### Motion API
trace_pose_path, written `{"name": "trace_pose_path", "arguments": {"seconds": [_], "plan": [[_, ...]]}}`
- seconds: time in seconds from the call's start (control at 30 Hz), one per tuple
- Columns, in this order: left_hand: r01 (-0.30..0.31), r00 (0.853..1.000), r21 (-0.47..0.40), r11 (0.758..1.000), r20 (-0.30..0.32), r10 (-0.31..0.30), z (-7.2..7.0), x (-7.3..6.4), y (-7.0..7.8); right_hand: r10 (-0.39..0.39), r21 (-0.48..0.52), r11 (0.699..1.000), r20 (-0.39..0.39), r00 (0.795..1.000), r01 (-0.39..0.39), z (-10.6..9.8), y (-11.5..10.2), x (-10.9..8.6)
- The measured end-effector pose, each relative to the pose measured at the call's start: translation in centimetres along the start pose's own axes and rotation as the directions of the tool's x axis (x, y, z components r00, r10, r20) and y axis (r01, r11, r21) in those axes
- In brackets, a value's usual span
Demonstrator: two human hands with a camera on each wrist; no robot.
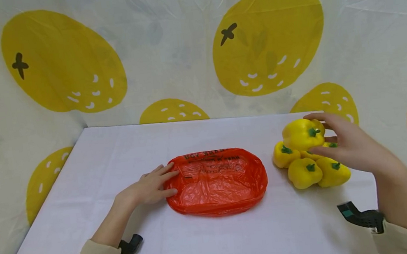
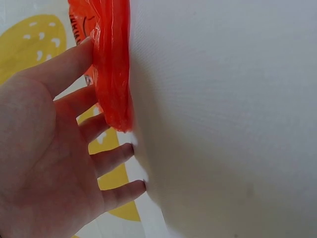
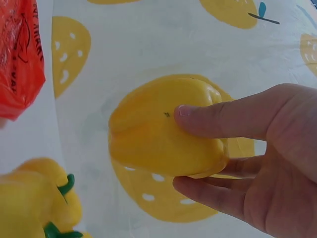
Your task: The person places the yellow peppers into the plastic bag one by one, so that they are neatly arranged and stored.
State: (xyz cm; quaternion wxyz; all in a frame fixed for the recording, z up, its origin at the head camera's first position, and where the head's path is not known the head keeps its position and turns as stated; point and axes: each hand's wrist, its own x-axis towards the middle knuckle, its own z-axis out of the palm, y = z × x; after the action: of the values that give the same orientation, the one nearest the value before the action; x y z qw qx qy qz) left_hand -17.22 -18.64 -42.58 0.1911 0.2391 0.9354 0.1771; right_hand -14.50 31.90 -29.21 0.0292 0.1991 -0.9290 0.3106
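Note:
A red plastic bag (image 1: 217,191) with dark print lies on the white table, its rim spread into an oval. My left hand (image 1: 154,187) rests at the bag's left edge with fingers extended; in the left wrist view, the thumb and some fingertips meet the red plastic (image 2: 113,64). With my right hand (image 1: 352,144) I hold a yellow bell pepper (image 1: 295,134) above a pile of others, its green stem facing my palm. From the right wrist, the thumb presses one side of this pepper (image 3: 148,134) and the fingers support the other, partly hidden behind it.
Several yellow bell peppers (image 1: 304,173) with green stems are heaped to the right of the bag. The white table (image 1: 201,247) ends at a pale curtain (image 1: 172,43) printed with big yellow fruit, which rises behind and at both sides.

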Motion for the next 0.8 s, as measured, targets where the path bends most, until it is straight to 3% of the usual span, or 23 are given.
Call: {"name": "trace_pose_path", "arguments": {"seconds": [0.27, 0.6, 0.8], "plan": [[0.001, 1.000, -0.008, 1.000, -0.006, -0.001, 0.0, 0.0, 0.0, -0.005, -0.023, 1.000, 0.049, 0.999, 0.006, 1.6, -1.3, 1.3], [0.002, 1.000, -0.004, 1.000, -0.010, -0.002, 0.2, 0.0, -0.1, -0.059, 0.010, 0.998, 0.095, 0.994, 0.058, 3.0, -2.3, 2.7], [0.005, 1.000, 0.002, 1.000, -0.013, -0.005, 0.3, 0.1, -0.2, -0.047, 0.044, 0.998, 0.126, 0.991, 0.042, 4.1, -3.0, 3.5]]}}
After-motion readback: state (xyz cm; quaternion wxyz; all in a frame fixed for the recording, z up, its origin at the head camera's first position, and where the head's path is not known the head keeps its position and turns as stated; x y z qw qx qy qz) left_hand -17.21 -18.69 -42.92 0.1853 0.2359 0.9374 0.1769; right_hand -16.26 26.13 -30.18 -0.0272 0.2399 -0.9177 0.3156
